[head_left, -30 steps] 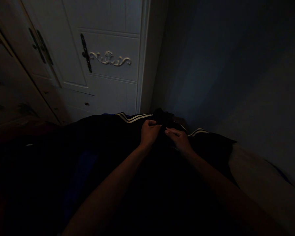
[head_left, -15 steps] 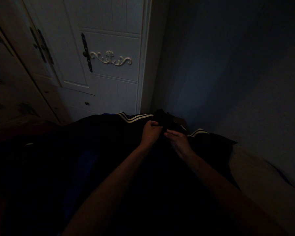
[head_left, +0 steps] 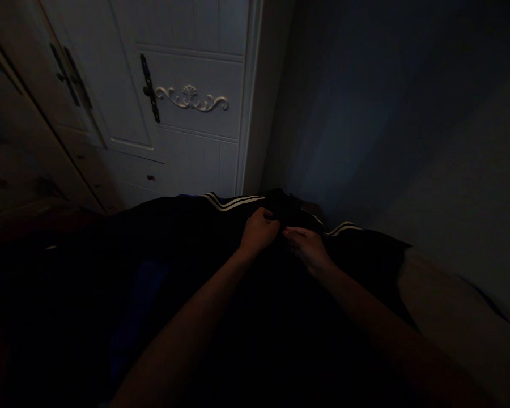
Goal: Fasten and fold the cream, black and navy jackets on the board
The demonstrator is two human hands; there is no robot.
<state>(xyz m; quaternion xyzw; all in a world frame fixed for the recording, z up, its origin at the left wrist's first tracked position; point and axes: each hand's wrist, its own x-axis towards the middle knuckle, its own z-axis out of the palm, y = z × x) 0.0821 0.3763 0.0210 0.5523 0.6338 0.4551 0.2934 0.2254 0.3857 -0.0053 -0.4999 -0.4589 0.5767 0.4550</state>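
Note:
A black garment [head_left: 182, 218] with white double stripes lies spread in front of me in dim light. My left hand [head_left: 261, 229] is at its upper middle, fingers curled and pinched on the dark cloth. Just to the right, my right hand [head_left: 308, 246] has its thumb and fingers drawn together on the same black cloth, close to the left hand but apart from it. The cloth between the fingertips is too dark to make out in detail.
Behind the garment stands a white wardrobe [head_left: 195, 73] with dark handles and a carved ornament. A grey wall [head_left: 365, 113] rises at the right. Blue cloth [head_left: 142, 300] shows at the lower left, and a pale surface [head_left: 446, 300] at the right.
The fingers of my left hand have curled in more and dipped slightly. My right fingers have drawn closer together. The garment lies almost as before.

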